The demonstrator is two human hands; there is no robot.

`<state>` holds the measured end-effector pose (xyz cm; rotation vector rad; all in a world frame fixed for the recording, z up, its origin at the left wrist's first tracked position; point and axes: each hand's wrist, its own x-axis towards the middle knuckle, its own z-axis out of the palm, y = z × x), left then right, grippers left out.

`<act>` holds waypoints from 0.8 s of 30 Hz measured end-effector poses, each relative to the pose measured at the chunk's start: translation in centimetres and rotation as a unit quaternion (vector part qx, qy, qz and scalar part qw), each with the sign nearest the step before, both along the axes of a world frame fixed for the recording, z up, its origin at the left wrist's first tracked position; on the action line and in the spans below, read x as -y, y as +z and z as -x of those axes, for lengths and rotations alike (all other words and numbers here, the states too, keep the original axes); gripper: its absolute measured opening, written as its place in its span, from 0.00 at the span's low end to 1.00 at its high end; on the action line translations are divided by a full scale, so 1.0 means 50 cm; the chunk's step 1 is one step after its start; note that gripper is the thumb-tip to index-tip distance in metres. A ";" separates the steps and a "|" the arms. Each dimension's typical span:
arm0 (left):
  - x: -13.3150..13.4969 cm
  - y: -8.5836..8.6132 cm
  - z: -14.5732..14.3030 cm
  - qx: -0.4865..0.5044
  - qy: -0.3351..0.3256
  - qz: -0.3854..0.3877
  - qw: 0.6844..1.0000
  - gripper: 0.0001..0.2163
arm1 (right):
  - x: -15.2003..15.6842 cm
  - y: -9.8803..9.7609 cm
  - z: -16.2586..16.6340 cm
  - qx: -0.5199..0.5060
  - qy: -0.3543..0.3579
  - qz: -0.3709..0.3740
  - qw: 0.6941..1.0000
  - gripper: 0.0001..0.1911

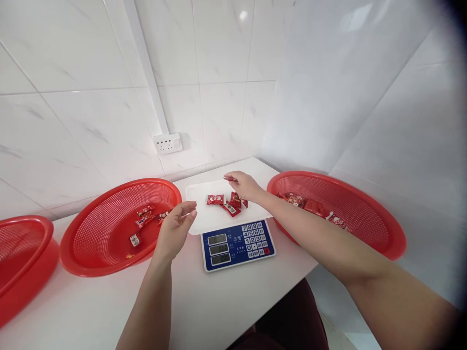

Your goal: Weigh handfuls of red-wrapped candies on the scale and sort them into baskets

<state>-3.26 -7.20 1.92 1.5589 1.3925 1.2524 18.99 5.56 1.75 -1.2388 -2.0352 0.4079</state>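
A digital scale with a blue keypad and a white weighing tray stands in the middle of the white counter. Several red-wrapped candies lie on the tray. My right hand hovers over the tray's far side and pinches one red candy between thumb and fingertips. My left hand floats at the tray's left edge, palm up, fingers loosely curled and apart, holding nothing.
A red mesh basket to the left holds a few candies. Another red basket to the right holds several more. A third red basket sits at the far left edge. A wall socket is behind.
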 end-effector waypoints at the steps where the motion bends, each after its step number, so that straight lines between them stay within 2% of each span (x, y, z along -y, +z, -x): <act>1: 0.000 -0.001 0.000 0.000 0.000 -0.002 1.000 0.14 | -0.001 -0.002 -0.001 0.004 0.002 -0.009 1.000 0.16; 9: -0.003 -0.005 -0.003 -0.002 -0.010 0.001 1.000 0.15 | 0.015 -0.003 -0.001 0.003 0.021 -0.011 1.000 0.15; 12: -0.004 -0.009 -0.002 0.002 -0.016 0.004 1.000 0.16 | 0.023 -0.018 -0.002 0.072 0.058 -0.008 0.996 0.17; 16: -0.004 -0.011 -0.001 -0.008 -0.019 0.011 1.000 0.16 | 0.020 -0.049 -0.022 0.196 0.100 -0.002 0.975 0.19; 19: -0.003 -0.011 -0.002 -0.012 -0.021 0.010 1.000 0.16 | 0.013 -0.058 -0.041 0.201 0.061 0.016 0.978 0.20; 24: -0.002 -0.013 -0.003 -0.004 -0.024 0.001 1.000 0.15 | 0.017 -0.031 -0.035 0.113 0.004 0.022 0.993 0.17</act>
